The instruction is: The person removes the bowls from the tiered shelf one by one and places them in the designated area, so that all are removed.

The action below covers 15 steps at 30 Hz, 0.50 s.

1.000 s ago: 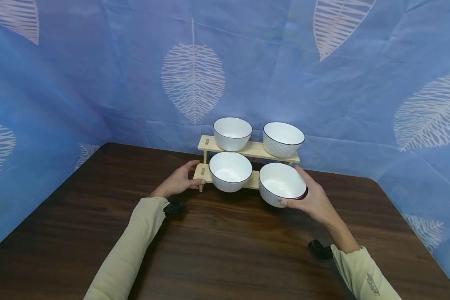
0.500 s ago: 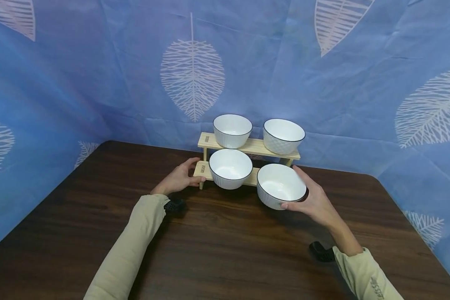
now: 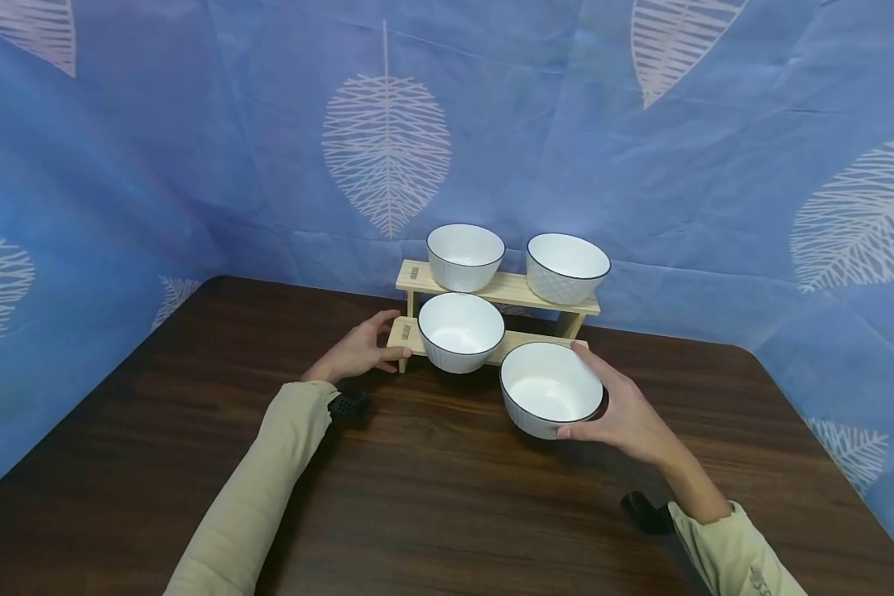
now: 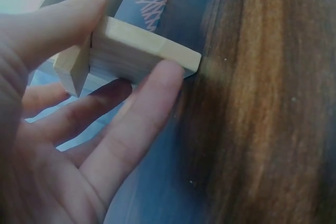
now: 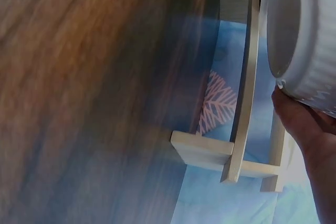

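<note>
A two-tier wooden rack (image 3: 512,287) stands near the back of the table. At its lower tier's left end, my left hand (image 3: 353,352) holds the board, with the thumb at the board's edge; the left wrist view shows fingers against the rack's leg (image 4: 142,45). My right hand (image 3: 629,414) grips a white bowl (image 3: 551,385) with a dark rim, its thumb on the near side and fingers on the far side. That bowl is in front of the lower tier's right part, and in the right wrist view the bowl (image 5: 315,40) appears apart from the rack.
A similar bowl (image 3: 460,327) sits on the lower tier's left. Two more, a left bowl (image 3: 465,252) and a right bowl (image 3: 566,265), stand on the upper tier. Behind the dark wooden table (image 3: 447,513) hangs a blue cloth (image 3: 529,124) with white leaf prints.
The right hand has drawn its bowl off the lower tier, toward the person and slightly left, baring the board's right end. The left hand has stayed at the rack.
</note>
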Each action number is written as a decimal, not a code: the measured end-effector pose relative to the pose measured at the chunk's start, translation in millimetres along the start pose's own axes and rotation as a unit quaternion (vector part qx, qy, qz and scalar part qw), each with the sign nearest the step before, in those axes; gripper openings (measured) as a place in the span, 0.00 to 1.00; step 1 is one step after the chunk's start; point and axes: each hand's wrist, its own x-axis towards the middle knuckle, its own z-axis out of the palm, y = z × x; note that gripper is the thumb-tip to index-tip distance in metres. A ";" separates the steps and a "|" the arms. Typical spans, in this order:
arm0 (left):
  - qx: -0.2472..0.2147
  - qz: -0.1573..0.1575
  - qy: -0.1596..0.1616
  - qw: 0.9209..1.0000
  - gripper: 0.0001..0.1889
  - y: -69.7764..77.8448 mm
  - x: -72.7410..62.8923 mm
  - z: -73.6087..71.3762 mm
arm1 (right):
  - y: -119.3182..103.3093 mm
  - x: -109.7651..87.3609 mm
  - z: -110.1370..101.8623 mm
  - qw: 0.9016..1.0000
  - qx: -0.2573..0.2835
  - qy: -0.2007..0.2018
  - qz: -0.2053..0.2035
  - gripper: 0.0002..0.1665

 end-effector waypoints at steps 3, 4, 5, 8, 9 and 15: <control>0.005 0.000 0.000 1.000 0.44 -0.5 -1.4 -0.1 | -2.6 -1.0 2.5 1.000 0.004 -0.006 -0.008 0.68; 0.008 0.000 0.000 1.000 0.43 -0.6 -2.4 -0.2 | -3.8 -1.1 3.4 1.000 0.006 -0.009 -0.012 0.68; 0.009 0.000 -0.001 1.000 0.43 -0.8 -3.3 -0.3 | -5.0 -1.2 4.3 1.000 0.008 -0.012 -0.015 0.68; 0.016 0.001 -0.003 1.000 0.44 -1.1 -4.6 0.0 | -8.6 -1.3 7.0 0.999 0.013 -0.023 -0.022 0.69; 0.017 0.002 -0.004 1.000 0.44 -1.1 -4.5 0.2 | -9.5 -1.1 8.0 0.999 0.016 -0.026 -0.025 0.69; 0.013 0.007 -0.008 1.000 0.44 -0.5 -1.8 0.8 | -12.8 0.8 13.7 0.997 0.036 -0.048 -0.041 0.68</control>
